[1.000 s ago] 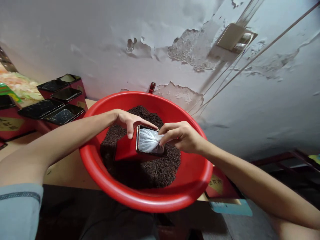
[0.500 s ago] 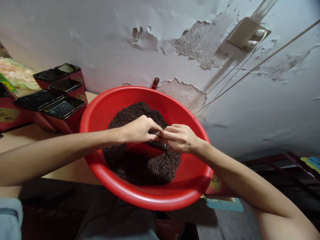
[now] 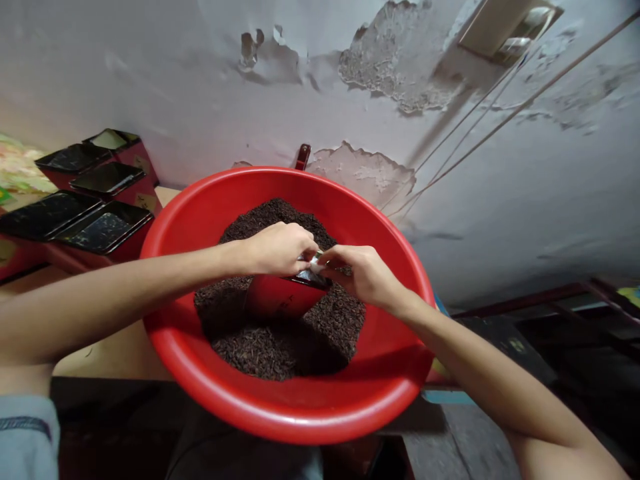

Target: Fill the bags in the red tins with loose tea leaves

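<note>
A red tin with a black rim stands tilted among dark loose dried leaves, like tea, in a wide red plastic basin. At the tin's mouth shows a shiny silvery-clear bag. My left hand is closed over the far left side of the mouth, fingertips pinching the bag's edge. From the right, my right hand pinches the same edge between thumb and fingers. Both sets of fingertips nearly meet above the tin. The inside of the tin is hidden by my hands.
Several red tins with black lids stand left of the basin on a light wooden table. Behind is a wall with peeling paint, a switch box and cords. A dark rack is at the right.
The bag's edge has come into clearer sight between my fingertips, and my right hand's fingers have shifted into an arched pinch. More of the tin's red side shows. The view has moved slightly.
</note>
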The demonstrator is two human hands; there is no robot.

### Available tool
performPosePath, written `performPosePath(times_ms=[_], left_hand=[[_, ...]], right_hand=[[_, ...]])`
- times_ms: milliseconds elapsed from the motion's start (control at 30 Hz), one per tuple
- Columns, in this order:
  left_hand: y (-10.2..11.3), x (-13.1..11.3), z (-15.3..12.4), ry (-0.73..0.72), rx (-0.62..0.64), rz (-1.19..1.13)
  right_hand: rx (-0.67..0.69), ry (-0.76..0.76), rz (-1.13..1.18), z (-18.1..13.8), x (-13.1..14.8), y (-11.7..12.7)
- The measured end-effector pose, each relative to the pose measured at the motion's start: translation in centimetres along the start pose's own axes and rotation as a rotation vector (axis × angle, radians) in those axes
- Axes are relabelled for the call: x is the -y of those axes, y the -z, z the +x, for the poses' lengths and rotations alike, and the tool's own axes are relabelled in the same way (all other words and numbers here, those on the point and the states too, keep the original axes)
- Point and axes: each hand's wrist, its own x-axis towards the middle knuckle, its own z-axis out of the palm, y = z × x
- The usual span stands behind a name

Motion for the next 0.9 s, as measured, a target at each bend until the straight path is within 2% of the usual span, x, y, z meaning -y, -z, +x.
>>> performPosePath(times_ms=[100,167,233,367,433,467,533,567,633,700,767,900], left_hand=[[-0.3,0.4,0.3,-0.156,0.025,0.209],[-0.4,0.7,0.4,-0.231,0.067,0.227],[-0.6,0.8,0.4,-0.268,0.086,0.181],[-0.9,0.6,0.6,-0.266,0.078,0.15],[-1.1,0.7,0.7,-0.261,0.081,0.141],[-1.1,0.8,0.6,-0.259,0.079,0.128],[-1.2,1.1,0.5,-0.247,0.064,0.097],[-1.3,1.3,0.3,-0.236,0.054,0.081],[-1.3,1.6,-0.2,-0.212,0.041,0.045],[-1.2,1.8,-0.6,-0.195,0.04,0.011],[-1.1,1.9,-1.0,-0.182,0.041,-0.012],[-0.8,1.7,-1.2,-0.167,0.046,-0.022]], right_hand=[[-0.019,-0.012,-0.007,0.2,-1.5,-1.0],[0.038,-0.004,-0.003,0.5,-2.0,-1.1],[0.167,-0.001,0.002,1.3,-2.3,-0.1],[0.565,0.003,0.078,3.9,-4.1,3.5],[0.623,-0.09,0.11,5.1,-6.4,4.0],[0.568,-0.186,0.07,5.4,-7.8,3.6],[0.365,-0.455,-0.177,5.3,-10.4,1.5],[0.347,-0.596,-0.32,4.9,-11.5,0.0],[0.505,-0.808,-0.463,3.5,-13.0,-3.3],[0.6,-0.887,-0.484,1.9,-13.7,-6.1],[0.638,-0.902,-0.497,0.6,-14.0,-7.9],[0.615,-0.904,-0.533,-0.2,-14.4,-8.9]])
